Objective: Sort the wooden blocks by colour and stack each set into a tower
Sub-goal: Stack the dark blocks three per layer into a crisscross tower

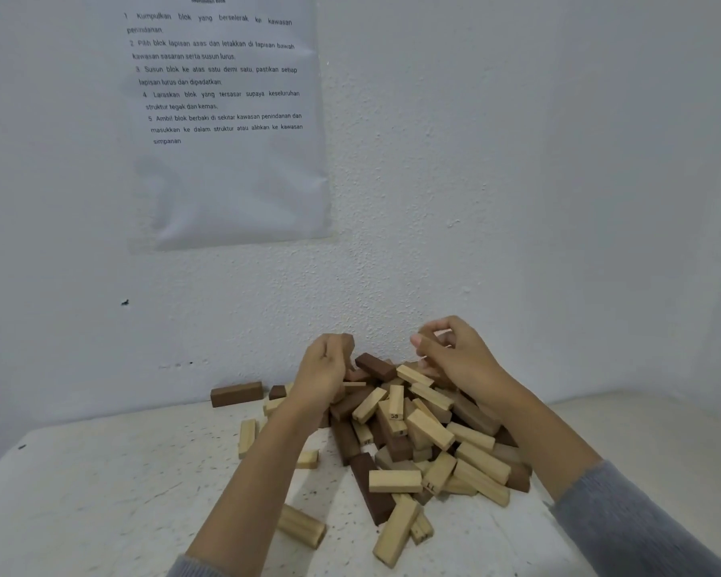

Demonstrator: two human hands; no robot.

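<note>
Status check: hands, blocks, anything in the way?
Left hand grips a dark block. Right hand curled over the pile, hold unclear. Pile mixed, no tower yet. One brown block apart by the wall.

Left hand gripping dark block, right hand curled

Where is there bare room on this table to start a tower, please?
The widest bare patch is the table's near-left part, left of the lone light block. A second lies far right, between the right forearm and the wall. The middle is crowded: the pile spreads there, with the left hand, gripping a brown block, and the right hand above it.
</note>
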